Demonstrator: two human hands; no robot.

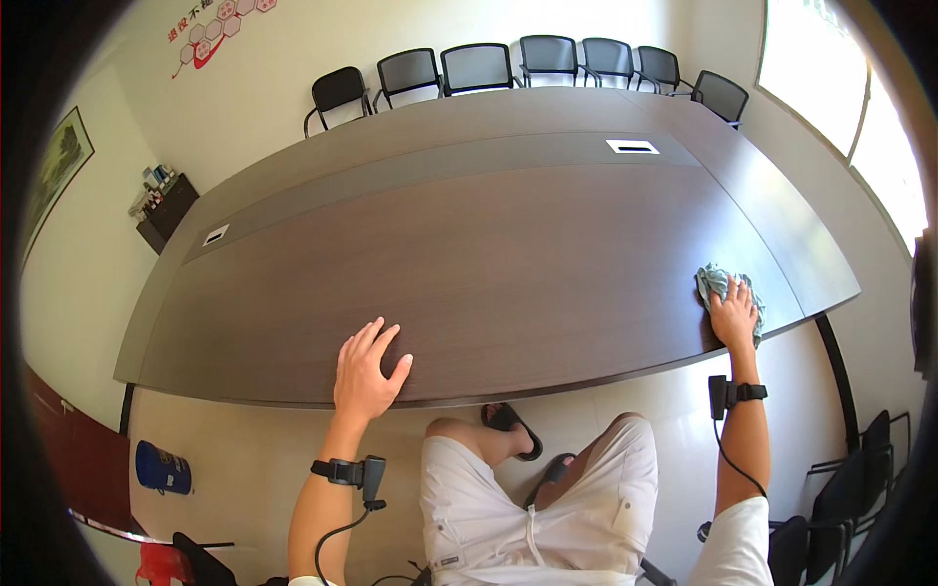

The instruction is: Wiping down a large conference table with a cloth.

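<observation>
A large dark wooden conference table (469,256) spreads out in front of me. My right hand (733,313) presses down on a crumpled grey-green cloth (712,280) near the table's front edge at the right, its fingers spread over the fabric. Part of the cloth hangs past my palm towards the edge. My left hand (368,370) is at the front edge, left of the middle, with fingers apart and nothing in it. Each forearm wears a black strap with a small device and a cable.
Black mesh chairs (476,67) line the table's far side. Two white-framed socket panels (633,147) are set in its top. A dark cabinet (172,205) with bottles stands at the left. On the floor are a blue bucket (163,467) and more chairs (843,487) at the lower right.
</observation>
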